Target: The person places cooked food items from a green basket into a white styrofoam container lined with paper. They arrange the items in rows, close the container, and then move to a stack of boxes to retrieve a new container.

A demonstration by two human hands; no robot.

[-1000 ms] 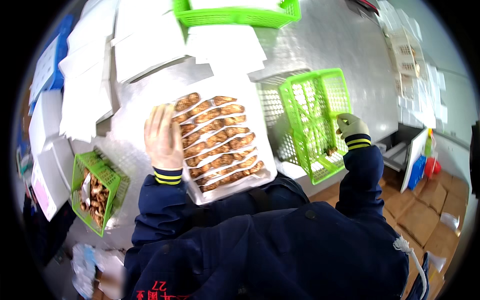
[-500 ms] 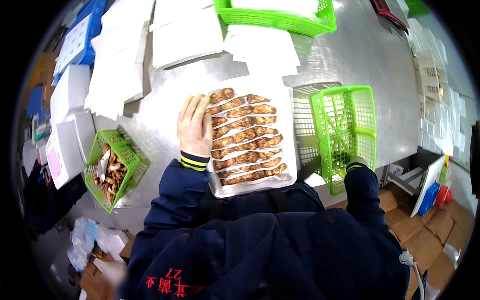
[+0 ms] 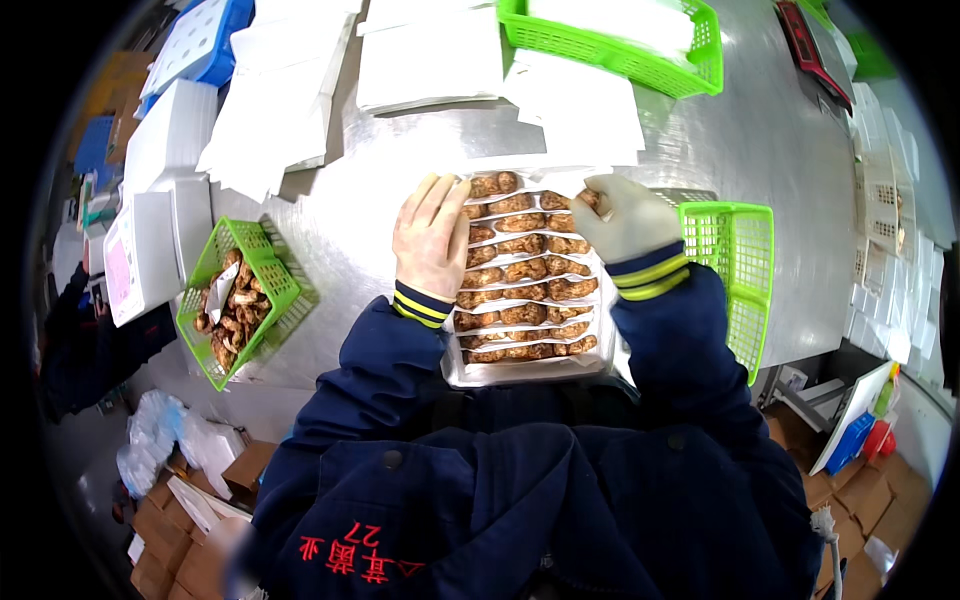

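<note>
A white tray lies on the steel table in front of me, filled with rows of brown dried mushrooms under clear wrap. My left hand, in a thin tan glove, lies flat on the tray's left side. My right hand, in a white glove, pinches a mushroom at the tray's far right corner. Both dark blue sleeves have yellow-striped cuffs.
A green basket with loose mushrooms stands at my left. Another green basket sits at my right, by the table edge. Stacks of white trays and sheets and a further green basket fill the far side. Cardboard boxes lie on the floor.
My right hand has left the green basket on the right and come over to the tray's far right corner. The left hand has stayed on the tray's left side.
</note>
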